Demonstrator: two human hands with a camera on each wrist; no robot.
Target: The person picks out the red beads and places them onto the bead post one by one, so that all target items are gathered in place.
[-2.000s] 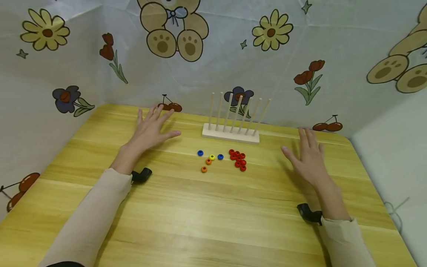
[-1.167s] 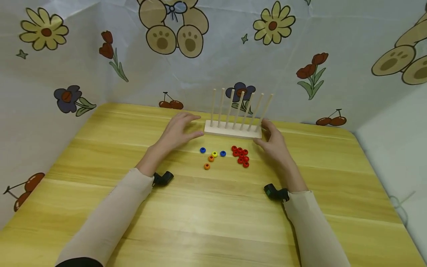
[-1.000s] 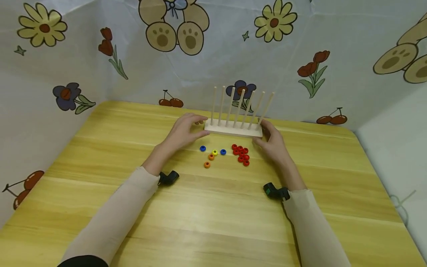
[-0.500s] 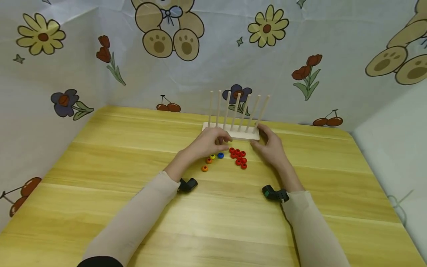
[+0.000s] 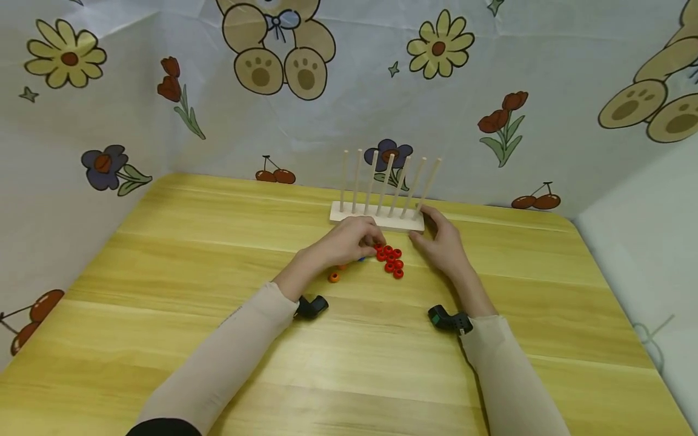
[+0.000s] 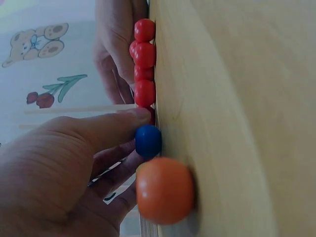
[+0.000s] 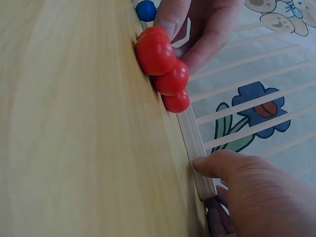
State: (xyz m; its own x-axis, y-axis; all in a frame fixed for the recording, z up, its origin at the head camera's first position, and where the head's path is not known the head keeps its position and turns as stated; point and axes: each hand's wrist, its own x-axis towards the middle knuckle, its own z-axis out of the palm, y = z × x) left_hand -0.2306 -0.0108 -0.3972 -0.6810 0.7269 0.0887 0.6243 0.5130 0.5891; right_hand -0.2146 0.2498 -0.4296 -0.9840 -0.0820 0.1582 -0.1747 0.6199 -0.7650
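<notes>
A pale wooden rack (image 5: 398, 223) with several upright pegs stands near the table's back edge. My right hand (image 5: 443, 241) grips its right end, the thumb on the front side and the fingers behind. At the near side of the rack my left hand (image 5: 346, 242) pinches a red bead (image 6: 152, 116) at the left of a cluster of red beads (image 5: 390, 258). Just beside the left thumb sits a blue bead (image 6: 148, 141). An orange bead (image 5: 334, 277) lies nearer, with a second one partly covered by the left hand. The yellow bead and another blue bead are hidden in the head view.
The wooden table (image 5: 349, 363) stretches in front of both arms. Behind it hangs a white cloth (image 5: 360, 115) printed with bears and flowers, close to the rack's pegs. Black wrist cameras (image 5: 312, 307) sit low over the tabletop.
Both hands came in from the sides to the rack's ends. My right hand stayed there; my left moved right and toward the beads, and its fingers closed on a red one.
</notes>
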